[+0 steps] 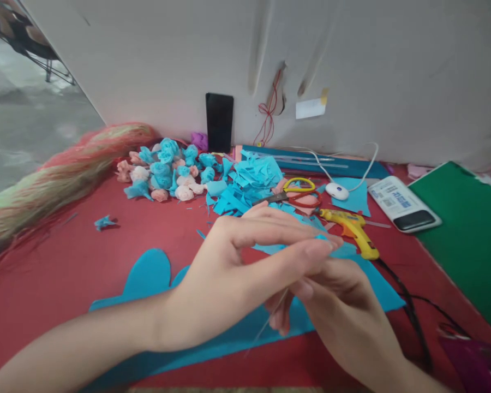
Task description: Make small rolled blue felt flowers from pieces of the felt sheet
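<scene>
My left hand [245,267] reaches across in front of me, its thumb and fingertips pinched on a small scrap of blue crepe paper [321,237]. Most of that scrap is hidden by the fingers. Close beneath, touching it, my right hand [343,311] is closed on a thin wire [276,312], which slants down to the left. Whether paper and wire are joined is hidden. A sheet of blue crepe paper [229,344] with rounded lobes [149,273] lies under both hands. A yellow glue gun [354,229] rests just beyond my right hand.
Blue and pink paper flowers [161,174] are heaped at the back left, beside cut blue strips [249,183]. Scissors [298,192] lie near them. A dark phone [220,123] leans against the wall. A white device [405,204] sits by a green board [466,234]. Straw bundles [65,180] edge the left.
</scene>
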Demonstrator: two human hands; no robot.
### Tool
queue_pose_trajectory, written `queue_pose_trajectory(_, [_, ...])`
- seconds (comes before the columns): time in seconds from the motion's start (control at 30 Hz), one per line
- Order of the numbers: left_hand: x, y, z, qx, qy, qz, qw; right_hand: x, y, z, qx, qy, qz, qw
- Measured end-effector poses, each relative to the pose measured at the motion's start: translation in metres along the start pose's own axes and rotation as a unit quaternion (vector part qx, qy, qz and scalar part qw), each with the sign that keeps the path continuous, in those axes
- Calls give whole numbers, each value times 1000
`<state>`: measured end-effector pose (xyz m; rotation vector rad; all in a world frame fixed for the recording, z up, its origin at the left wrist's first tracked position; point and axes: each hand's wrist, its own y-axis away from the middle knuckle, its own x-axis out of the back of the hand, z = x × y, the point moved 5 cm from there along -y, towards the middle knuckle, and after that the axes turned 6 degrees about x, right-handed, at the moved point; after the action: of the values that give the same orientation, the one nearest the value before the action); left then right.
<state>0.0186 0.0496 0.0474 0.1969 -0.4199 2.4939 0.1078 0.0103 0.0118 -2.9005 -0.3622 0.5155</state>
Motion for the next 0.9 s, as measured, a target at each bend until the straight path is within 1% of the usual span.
queue_pose_trajectory(0.07, [3,-1,-1,-11,25,22,999,4,-3,-9,54,93,20,994])
queue_pose_trajectory(0.1, [4,-2,0,-25,30,27,999,6,-4,-16,93,157,33,983])
queue_pose_trajectory(0.13, [4,-3,2,-51,23,29,998,6,-4,-23,132,224,43,965])
queue_pose_trajectory(0.2, [5,-4,8,-125,1,28,992,6,-3,-36,202,346,56,914])
queue_pose_trajectory(0.27, [6,-3,14,-192,-18,24,981,5,-2,-43,242,429,52,868])
queue_pose_trajectory(0.3, [6,-3,15,-213,-26,28,976,4,-1,-45,257,461,45,848])
queue_pose_trajectory(0.4, [8,-3,17,-235,-49,35,970,2,1,-47,295,535,28,791])
queue_pose_trajectory(0.47, [9,-3,17,-242,-63,40,967,2,2,-48,314,562,27,765])
queue_pose_trajectory(0.53, [9,-2,16,-248,-75,42,965,2,2,-48,322,569,26,756])
queue_pose_trajectory(0.77, [11,-3,16,-247,-32,48,967,3,1,-50,337,556,27,759])
queue_pose_trajectory(0.83, [12,-3,17,-251,-47,53,965,3,2,-49,342,561,24,754])
queue_pose_trajectory(0.9, [12,-2,18,-257,-88,54,961,4,4,-49,347,570,24,745])
